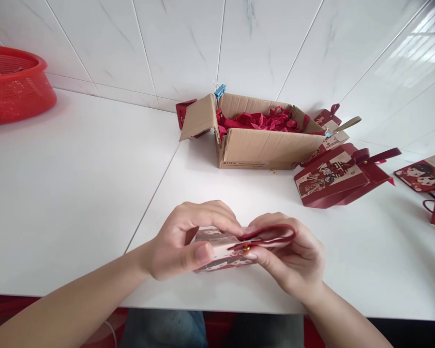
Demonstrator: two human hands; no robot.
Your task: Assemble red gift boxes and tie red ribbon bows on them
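Observation:
A small gift box (220, 263) with a cream and dark red print sits on the white table in front of me. My left hand (183, 232) curls around its left part, thumb at the near side and fingertips at the top edge by the strap. Above the box a dark red strap (288, 228) forms a loop towards the right, with a gold stud (247, 248) at its near end. My right hand (297, 256) pinches the strap beside the stud, thumb in front and fingers behind. Its palm hides part of the box's right end.
Behind my hands stands an open cardboard box (271, 147) of red ribbons (264, 121), with a blue binder clip (220, 91) on its corner. Finished-looking red gift boxes (333, 176) stand to its right. Flat printed pieces (426, 171) lie far right, a red basket (17, 94) far left.

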